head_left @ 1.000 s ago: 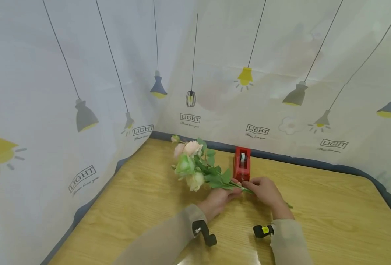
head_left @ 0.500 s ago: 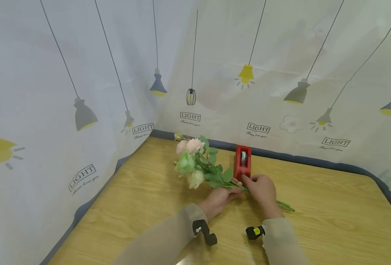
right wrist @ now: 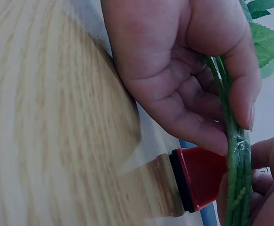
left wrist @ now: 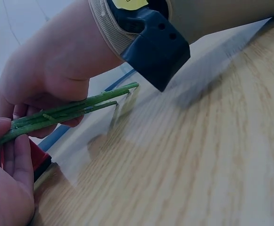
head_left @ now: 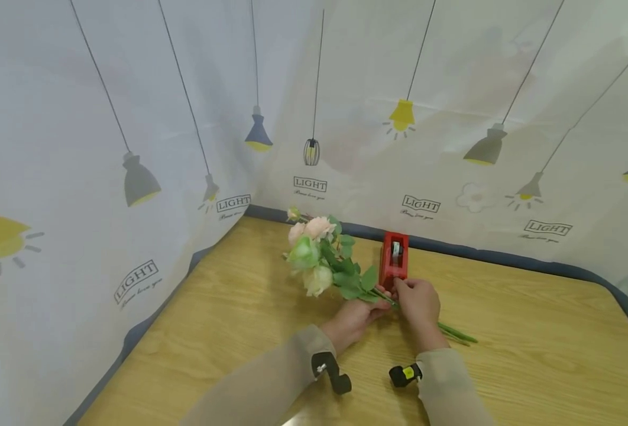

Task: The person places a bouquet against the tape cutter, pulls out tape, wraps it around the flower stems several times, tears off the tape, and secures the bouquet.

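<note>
In the head view, several flowers (head_left: 314,254), pale pink, cream and green with leaves, lie over the table at a slant. My left hand (head_left: 350,322) grips their green stems (head_left: 455,334) just below the leaves. Above the stems, my right hand (head_left: 419,305) has its thumb and index finger together at the front of a red tape dispenser (head_left: 395,260), where they pinch the clear tape's end; the end itself is hidden. In the right wrist view, shiny clear tape (right wrist: 242,147) shows on the stems, between the left thumb (right wrist: 243,101) and the right-hand fingers (right wrist: 265,153).
The dispenser stands near the back edge of the wooden table (head_left: 532,355). Behind and left rises a white curtain (head_left: 356,148) printed with hanging lamps. Black wrist cameras on the left sleeve (head_left: 331,373) and right sleeve (head_left: 405,374) hang low over the table.
My right hand has moved from the stems up to the dispenser's front, uncovering more of the stem ends. The left hand keeps its grip. The whole head view shifts slightly.
</note>
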Demonstrator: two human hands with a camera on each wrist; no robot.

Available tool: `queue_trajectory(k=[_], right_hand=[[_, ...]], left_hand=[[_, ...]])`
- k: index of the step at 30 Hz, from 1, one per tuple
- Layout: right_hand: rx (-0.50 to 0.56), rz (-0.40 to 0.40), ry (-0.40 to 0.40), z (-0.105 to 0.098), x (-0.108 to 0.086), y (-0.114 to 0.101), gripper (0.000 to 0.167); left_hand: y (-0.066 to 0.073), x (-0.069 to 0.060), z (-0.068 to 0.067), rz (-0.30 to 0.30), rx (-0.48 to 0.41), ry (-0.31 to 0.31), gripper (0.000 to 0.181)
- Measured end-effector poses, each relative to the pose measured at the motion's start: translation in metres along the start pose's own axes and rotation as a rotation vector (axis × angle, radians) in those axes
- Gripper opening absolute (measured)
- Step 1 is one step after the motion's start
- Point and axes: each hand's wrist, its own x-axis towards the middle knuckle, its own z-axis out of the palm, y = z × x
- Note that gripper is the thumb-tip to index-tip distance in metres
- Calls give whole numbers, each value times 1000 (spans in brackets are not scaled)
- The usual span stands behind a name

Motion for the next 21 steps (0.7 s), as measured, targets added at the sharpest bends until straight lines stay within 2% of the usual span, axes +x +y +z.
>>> queue_trajectory(k=[5,11,13,16,21], right_hand=[[25,25,41,-1,1,-4,41],[-125,-8,10,-1,-1,0,39],[-136,-20,-23,-4,-3,0,39],[-46,-52,-92,-14,-4,-3,38],[78,-55,-269,-39,1,-7,37]], left_hand=[[3,1,3,10,5,23,28],[1,1,6,-13,47,47,28],[-2,2,6,-19,45,49,29],[-1,1,4,-16,14,36,28],[8,3,0,-23,26,-1,27]])
